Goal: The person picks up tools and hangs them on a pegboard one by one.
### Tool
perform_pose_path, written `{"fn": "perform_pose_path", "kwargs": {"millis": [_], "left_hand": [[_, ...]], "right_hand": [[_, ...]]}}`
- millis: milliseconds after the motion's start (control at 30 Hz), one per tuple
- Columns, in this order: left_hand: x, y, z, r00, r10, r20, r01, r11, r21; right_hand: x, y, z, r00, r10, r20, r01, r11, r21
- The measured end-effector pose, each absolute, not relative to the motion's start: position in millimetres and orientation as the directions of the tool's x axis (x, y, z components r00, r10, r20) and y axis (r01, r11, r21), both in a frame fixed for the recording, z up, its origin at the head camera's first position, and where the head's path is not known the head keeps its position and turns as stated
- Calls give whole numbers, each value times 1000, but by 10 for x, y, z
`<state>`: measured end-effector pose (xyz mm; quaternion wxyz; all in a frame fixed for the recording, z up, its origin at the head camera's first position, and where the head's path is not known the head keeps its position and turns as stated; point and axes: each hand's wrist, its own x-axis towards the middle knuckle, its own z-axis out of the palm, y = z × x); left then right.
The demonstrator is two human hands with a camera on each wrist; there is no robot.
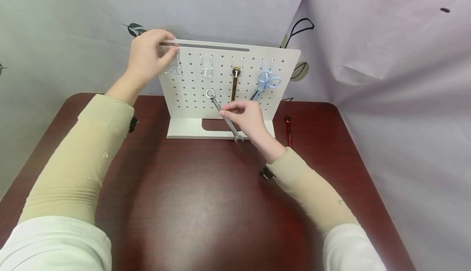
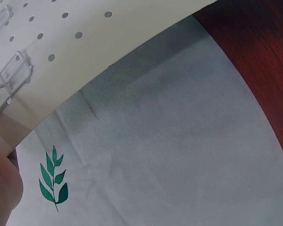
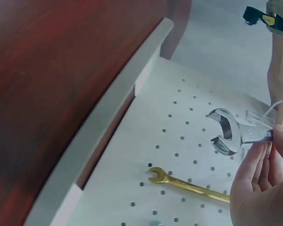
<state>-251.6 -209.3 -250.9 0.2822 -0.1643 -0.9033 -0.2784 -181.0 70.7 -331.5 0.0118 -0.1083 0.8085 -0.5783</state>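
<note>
My left hand grips the top left corner of a white pegboard, its fingers at the slot along the upper edge. Between thumb and fingers, my right hand pinches a silver combination wrench in front of the board. The wrench slants, ring end up and open end down. In the right wrist view its open end shows large. A gold wrench hangs on a hook to the right, and light blue scissors hang beyond it. Two white wire hooks on the left, one an empty hook, hold nothing.
A red wrench lies on the dark red table right of the board. Behind stands a pale cloth backdrop with leaf prints. The board's base rests on the table.
</note>
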Motion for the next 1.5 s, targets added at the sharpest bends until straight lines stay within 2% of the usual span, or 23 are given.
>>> {"fn": "perform_pose_path", "kwargs": {"millis": [133,467,700,1033,1267,1500], "left_hand": [[-2525,-2098,-2520,-782,143,607,462,787,409],[-2526,-2128,-2527,-778,140,612,464,786,410],[-2500,-2143,-2526,-790,132,599,448,791,417],[-2480,-2151,-2514,-790,127,600,445,792,418],[-2489,-2128,-2512,-787,133,602,453,788,418],[-2510,-2080,-2516,-789,143,597,457,786,416]], "right_hand": [[-1871,634,-3253,-974,-179,137,-185,290,-939],[-2007,455,-3180,-983,-148,111,-140,200,-970],[-2125,328,-3250,-991,-108,75,-94,183,-979],[-2278,154,-3368,-997,-67,38,-43,75,-996],[-2309,106,-3387,-999,-38,38,-41,62,-997],[-2335,107,-3421,-999,8,37,-36,113,-993]]}}
